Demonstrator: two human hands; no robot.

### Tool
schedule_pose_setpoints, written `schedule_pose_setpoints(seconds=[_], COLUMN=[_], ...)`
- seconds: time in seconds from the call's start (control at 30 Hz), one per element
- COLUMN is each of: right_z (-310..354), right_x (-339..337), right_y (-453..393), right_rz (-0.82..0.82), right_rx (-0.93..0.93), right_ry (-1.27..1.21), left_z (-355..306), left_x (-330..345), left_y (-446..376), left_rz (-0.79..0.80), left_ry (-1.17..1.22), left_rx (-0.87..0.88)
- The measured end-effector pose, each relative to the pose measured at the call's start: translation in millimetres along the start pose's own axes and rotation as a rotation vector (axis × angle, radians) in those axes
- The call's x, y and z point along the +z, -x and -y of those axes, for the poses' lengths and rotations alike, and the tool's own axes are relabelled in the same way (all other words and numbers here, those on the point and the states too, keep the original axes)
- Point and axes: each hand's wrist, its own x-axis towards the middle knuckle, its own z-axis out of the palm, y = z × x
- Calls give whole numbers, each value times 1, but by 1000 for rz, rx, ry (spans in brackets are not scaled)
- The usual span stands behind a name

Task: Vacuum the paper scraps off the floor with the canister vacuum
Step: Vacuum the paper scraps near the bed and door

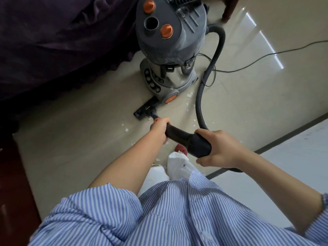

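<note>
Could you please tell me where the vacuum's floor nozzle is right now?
In the head view, the floor nozzle lies on the tiles just left of the canister base, beyond the left hand.

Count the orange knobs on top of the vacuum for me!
2. One knob sits at the back of the vacuum lid, the other knob nearer, just right of the round hole. More may hide behind.

No legible text anywhere.
</note>
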Motion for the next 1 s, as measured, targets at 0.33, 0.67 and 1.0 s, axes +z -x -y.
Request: schedule_pose_setpoints(seconds=[0.33,0.67,1.0], right_z=[54,114,116], right_x=[37,48,17], right_y=[-64,-88,-79], right_rz=[85,179,263], right_rx=[-134,-172,-185], right_ry=[-58,96,257], left_z=[-20,-4,8], left_x=[-96,-160,-142], left_y=[-26,-35,-23], left_rz=[-217,-133,-26], left_ry=[82,252,445], left_rx=[49,-6,-56])
